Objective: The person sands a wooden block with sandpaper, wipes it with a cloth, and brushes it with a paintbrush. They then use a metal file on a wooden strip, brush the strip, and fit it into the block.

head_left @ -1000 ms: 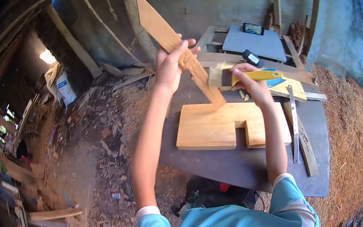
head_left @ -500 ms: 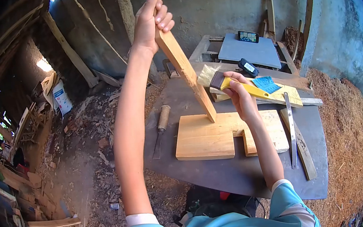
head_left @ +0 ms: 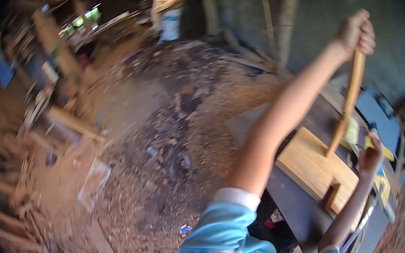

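Dark grey worktable (head_left: 292,201) at about four o'clock, blurred. Flat on it, a pale notched wooden board (head_left: 314,168), cutout toward five o'clock. On that board, the lower end of a tilted wooden slat (head_left: 347,108). Beyond, toward three o'clock, yellowish clutter, too smeared to name. Sawdust-strewn dirt floor (head_left: 162,131) from nine to six o'clock.

A single head-worn camera is looking down and off to the person's left, taking in mostly the littered floor (head_left: 152,132). The tabletop (head_left: 292,201) is sitting near, crowded into the lower right edge (the fisheye view is blurring and tilting everything).
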A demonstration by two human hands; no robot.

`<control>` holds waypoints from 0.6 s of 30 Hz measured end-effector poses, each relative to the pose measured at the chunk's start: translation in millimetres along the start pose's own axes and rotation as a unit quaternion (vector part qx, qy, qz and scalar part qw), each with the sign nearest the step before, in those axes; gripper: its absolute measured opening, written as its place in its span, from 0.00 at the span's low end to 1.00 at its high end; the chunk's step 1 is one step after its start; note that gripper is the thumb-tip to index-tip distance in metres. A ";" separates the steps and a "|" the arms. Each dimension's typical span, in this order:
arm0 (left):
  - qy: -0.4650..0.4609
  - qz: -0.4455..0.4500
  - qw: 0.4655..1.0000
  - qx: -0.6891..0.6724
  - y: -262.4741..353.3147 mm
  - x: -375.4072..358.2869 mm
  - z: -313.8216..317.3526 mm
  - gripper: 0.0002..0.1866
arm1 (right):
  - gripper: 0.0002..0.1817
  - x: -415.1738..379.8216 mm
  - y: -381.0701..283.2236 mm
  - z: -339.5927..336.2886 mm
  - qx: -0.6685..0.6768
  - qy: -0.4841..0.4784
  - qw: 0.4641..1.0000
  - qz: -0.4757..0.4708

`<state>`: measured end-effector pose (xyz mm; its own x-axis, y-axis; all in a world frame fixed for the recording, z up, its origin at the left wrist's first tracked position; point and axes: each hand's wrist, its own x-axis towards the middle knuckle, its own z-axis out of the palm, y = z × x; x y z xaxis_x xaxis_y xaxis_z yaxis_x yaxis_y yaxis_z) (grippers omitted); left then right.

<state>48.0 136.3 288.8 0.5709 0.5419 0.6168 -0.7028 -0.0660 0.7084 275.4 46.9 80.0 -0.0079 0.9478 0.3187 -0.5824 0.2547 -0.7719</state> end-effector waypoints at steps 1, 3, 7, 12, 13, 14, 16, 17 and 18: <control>0.015 0.012 1.000 -0.002 -2.0 2.0 -1.2 0.22 | 0.13 6.7 2.3 -7.5 -0.033 0.015 0.999 -0.005; 0.029 0.026 0.999 -0.013 -1.6 -1.2 -3.4 0.21 | 0.15 17.5 11.4 -10.0 -0.061 0.020 0.995 -0.070; 0.022 0.040 0.998 -0.031 -3.7 -1.4 -9.2 0.18 | 0.13 10.8 9.8 -4.6 -0.081 -0.046 0.995 -0.036; 0.068 0.068 0.995 -0.007 0.0 -9.8 -15.9 0.15 | 0.16 7.4 -4.9 10.9 -0.130 0.066 0.985 -0.097; 0.090 0.077 0.993 0.009 -0.1 -11.7 -13.7 0.15 | 0.17 2.3 -2.7 25.6 -0.189 0.065 0.974 -0.109; 0.110 0.086 0.990 0.026 0.0 -12.2 -10.8 0.15 | 0.18 -2.4 -1.6 38.5 -0.247 0.064 0.959 -0.121; 0.143 0.102 0.982 0.065 -3.9 -5.9 -7.0 0.15 | 0.19 -6.5 -2.6 46.1 -0.268 0.002 0.958 -0.104; 0.156 0.110 0.978 0.086 -6.8 -2.4 -5.8 0.15 | 0.19 -9.8 -2.4 45.8 -0.264 -0.017 0.960 -0.090; 0.170 0.119 0.972 0.108 -10.0 0.4 -4.4 0.15 | 0.20 -13.6 -2.9 46.2 -0.259 -0.037 0.962 -0.077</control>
<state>53.5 140.8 280.4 0.2035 0.7330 0.6491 -0.6720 -0.3776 0.6371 239.7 24.4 103.3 -0.0227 0.8804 0.4737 -0.0980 0.4696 -0.8774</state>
